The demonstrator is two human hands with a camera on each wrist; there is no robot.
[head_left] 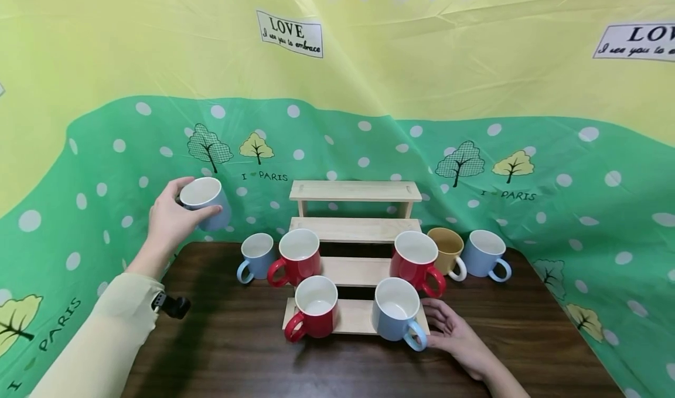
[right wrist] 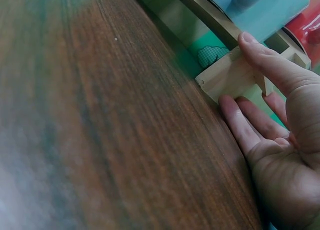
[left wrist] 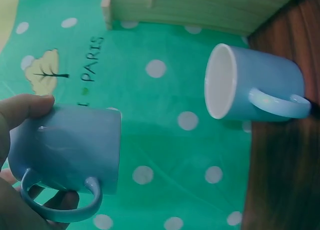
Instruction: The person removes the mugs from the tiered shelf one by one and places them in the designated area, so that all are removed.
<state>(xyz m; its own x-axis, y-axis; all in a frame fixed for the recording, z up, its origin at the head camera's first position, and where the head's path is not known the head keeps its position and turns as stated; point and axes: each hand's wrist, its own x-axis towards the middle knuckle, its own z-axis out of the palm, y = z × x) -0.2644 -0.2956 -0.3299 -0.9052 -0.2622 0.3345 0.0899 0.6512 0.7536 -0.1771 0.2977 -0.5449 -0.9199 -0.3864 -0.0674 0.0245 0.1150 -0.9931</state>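
Observation:
My left hand (head_left: pixel 170 217) holds a light blue mug (head_left: pixel 215 211) with a white inside up in the air, left of the stepped wooden rack (head_left: pixel 355 193). In the left wrist view, the thumb lies on the side of the held mug (left wrist: pixel 75 142), and its handle is near the fingers. Low at the rack's right end, my right hand (head_left: pixel 457 338) grips the end of the bottom step, thumb on its edge and fingers by its side (right wrist: pixel 227 75). Close to that hand stands a blue mug (head_left: pixel 392 310) on the bottom step.
A red mug (head_left: pixel 319 310) shares the bottom step; two more, a left red mug (head_left: pixel 303 263) and a right red mug (head_left: pixel 408 266), stand one step higher. On the dark table (head_left: pixel 253 363) are a blue mug (head_left: pixel 259 260), a tan mug (head_left: pixel 445 248) and another blue mug (head_left: pixel 480 257).

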